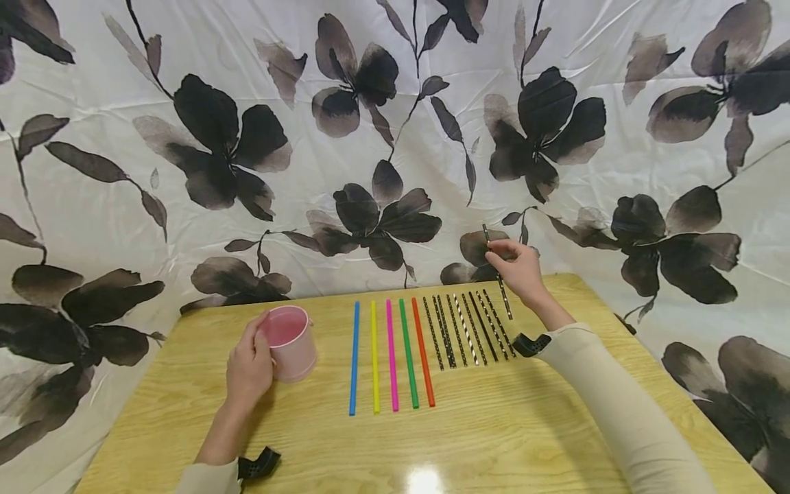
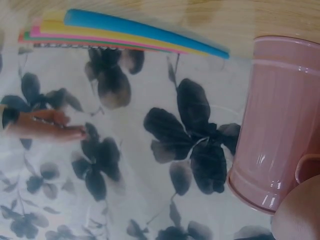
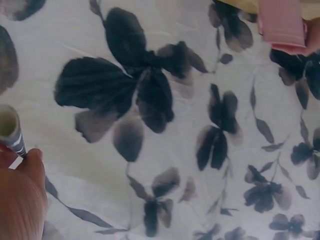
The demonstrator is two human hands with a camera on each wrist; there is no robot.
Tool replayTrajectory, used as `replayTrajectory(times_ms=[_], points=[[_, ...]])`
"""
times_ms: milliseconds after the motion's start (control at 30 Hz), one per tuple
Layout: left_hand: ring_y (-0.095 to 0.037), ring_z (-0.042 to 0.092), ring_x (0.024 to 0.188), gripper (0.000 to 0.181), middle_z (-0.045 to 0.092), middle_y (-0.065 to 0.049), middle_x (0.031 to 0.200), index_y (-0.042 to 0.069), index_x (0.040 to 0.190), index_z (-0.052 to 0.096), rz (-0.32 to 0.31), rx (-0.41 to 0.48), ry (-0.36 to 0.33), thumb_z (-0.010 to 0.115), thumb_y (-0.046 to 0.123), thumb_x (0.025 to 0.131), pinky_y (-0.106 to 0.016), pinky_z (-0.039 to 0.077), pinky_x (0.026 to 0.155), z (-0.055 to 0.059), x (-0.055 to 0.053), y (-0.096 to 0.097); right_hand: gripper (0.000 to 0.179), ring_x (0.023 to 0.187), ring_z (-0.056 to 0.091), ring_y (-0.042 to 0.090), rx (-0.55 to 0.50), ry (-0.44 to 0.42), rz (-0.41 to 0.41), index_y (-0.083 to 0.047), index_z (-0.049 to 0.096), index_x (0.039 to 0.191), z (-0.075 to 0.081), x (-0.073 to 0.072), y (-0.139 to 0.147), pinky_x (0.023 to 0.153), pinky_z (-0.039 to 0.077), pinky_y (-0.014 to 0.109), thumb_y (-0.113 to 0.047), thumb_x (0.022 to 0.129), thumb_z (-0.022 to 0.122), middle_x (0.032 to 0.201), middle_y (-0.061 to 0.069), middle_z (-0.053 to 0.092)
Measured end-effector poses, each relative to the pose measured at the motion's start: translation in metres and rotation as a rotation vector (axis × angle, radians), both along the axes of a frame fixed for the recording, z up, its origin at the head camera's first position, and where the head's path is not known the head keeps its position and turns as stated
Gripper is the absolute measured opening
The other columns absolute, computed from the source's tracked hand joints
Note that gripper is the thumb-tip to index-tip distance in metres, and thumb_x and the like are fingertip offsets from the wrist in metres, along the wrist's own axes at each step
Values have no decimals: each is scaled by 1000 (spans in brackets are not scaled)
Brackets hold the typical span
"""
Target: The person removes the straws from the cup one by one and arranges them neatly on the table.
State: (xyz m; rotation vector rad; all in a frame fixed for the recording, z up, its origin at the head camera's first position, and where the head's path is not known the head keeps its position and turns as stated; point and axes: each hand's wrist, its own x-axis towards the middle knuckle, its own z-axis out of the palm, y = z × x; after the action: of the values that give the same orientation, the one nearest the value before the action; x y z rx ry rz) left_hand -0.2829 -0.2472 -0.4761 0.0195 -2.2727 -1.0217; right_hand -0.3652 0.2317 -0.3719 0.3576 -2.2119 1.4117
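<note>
On the left of the table a small pink pail (image 1: 295, 353) stands upright, its mouth facing up. My left hand (image 1: 249, 367) grips its left side, with fingers at the rim; part of that hand shows beside the pail's wall (image 2: 280, 120) in the left wrist view. My right hand (image 1: 517, 267) is raised at the table's back right and pinches a black patterned straw (image 1: 505, 302) between thumb and fingers. The straw is tilted, its lower end over the row. Its hollow end (image 3: 9, 125) shows in the right wrist view.
Several plain straws, from a blue straw (image 1: 354, 357) to a red straw (image 1: 423, 353), lie side by side mid-table. Right of them runs a row of black patterned straws (image 1: 467, 329). A floral cloth (image 1: 370, 158) hangs behind the wooden table (image 1: 321, 446).
</note>
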Motion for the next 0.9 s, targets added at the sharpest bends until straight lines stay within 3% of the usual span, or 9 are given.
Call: replayTrajectory(times_ms=[167, 267, 633, 900], points=[[-27, 51, 75, 39, 58, -8, 79, 31, 130, 44, 0, -7, -13, 27, 32, 95, -44, 35, 64, -2, 0, 0, 26, 90, 51, 16, 49, -32, -50, -11, 62, 105, -15, -1, 18, 74, 41, 35, -25, 82, 62, 98, 5, 58], [-27, 51, 76, 38, 58, -9, 81, 32, 129, 44, 2, -8, -12, 27, 32, 95, -44, 35, 64, -1, 0, 1, 28, 89, 51, 18, 74, -50, -71, -9, 63, 105, -24, -4, 27, 71, 41, 36, -24, 82, 62, 99, 6, 58], [-24, 50, 65, 38, 52, -4, 63, 27, 128, 47, 8, -19, 21, 28, 30, 95, -41, 34, 59, -3, -1, 1, 28, 87, 52, 24, 128, -154, -116, -4, 61, 109, -70, -7, 48, 63, 44, 34, -20, 85, 58, 100, 11, 56], [-27, 51, 71, 38, 57, -10, 75, 28, 129, 45, -1, -9, 7, 29, 29, 95, -45, 35, 64, -2, 0, 1, 25, 87, 52, 23, 149, -172, -164, -8, 62, 106, -84, -11, 50, 64, 43, 35, -21, 84, 59, 95, 8, 58]])
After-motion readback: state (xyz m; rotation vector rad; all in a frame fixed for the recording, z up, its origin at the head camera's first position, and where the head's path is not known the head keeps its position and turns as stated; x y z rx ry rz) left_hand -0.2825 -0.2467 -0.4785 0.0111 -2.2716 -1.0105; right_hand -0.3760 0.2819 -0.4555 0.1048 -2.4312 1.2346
